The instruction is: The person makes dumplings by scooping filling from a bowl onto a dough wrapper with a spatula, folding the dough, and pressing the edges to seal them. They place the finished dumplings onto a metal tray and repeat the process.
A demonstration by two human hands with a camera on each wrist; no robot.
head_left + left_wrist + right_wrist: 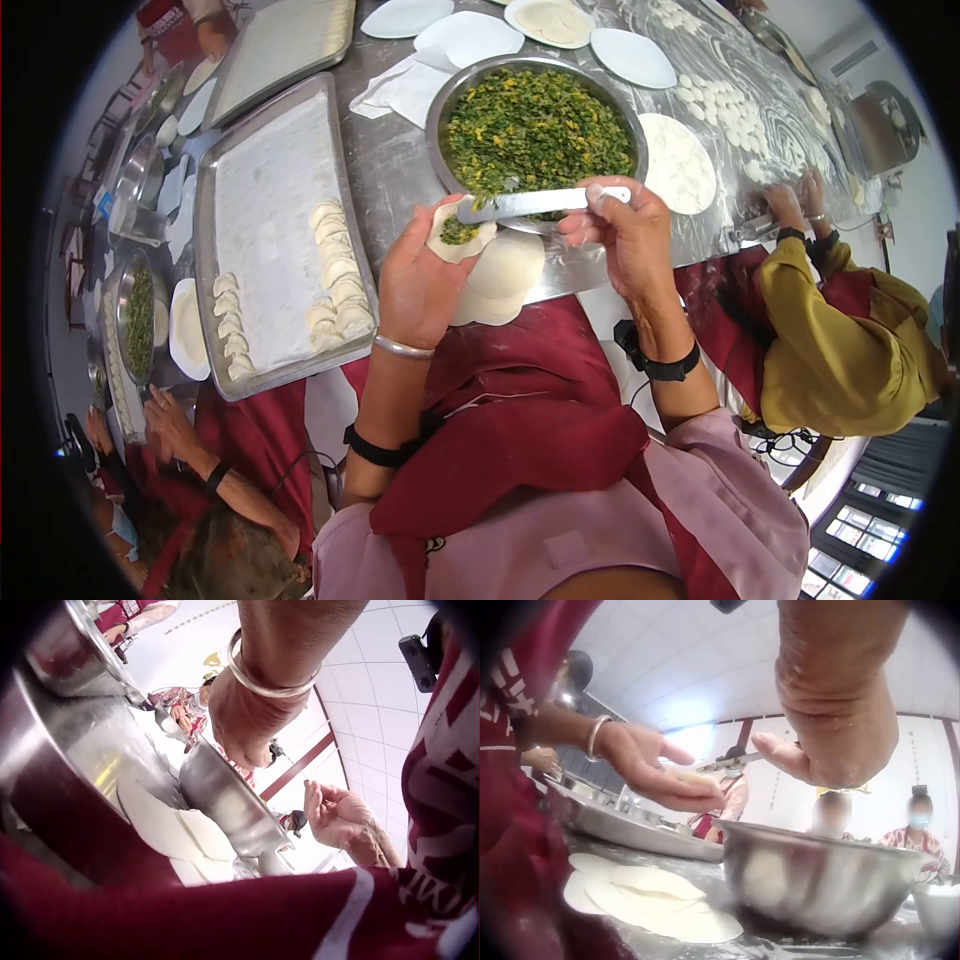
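Note:
On the upturned left hand (425,285) lies a round dumpling wrapper (482,243) with a small heap of chopped green-and-yellow filling (459,232). In the right wrist view, the left hand's fingers are extended under the wrapper and its thumb stands apart. The right hand (632,235) pinches a flat metal spatula (530,203) near its holed end. Its blade tip lies over the wrapper's upper edge. Right behind both hands is a steel bowl (436,130) of the same filling. Overlapping plain wrappers (505,275) lie near the table edge, below the spatula.
A lined metal tray (270,220) with folded dumplings (340,270) is at the left. White plates (468,40) stand behind the bowl. To its right are a flour-covered plate (680,165) and several dough pieces (725,115). Other people work along both sides.

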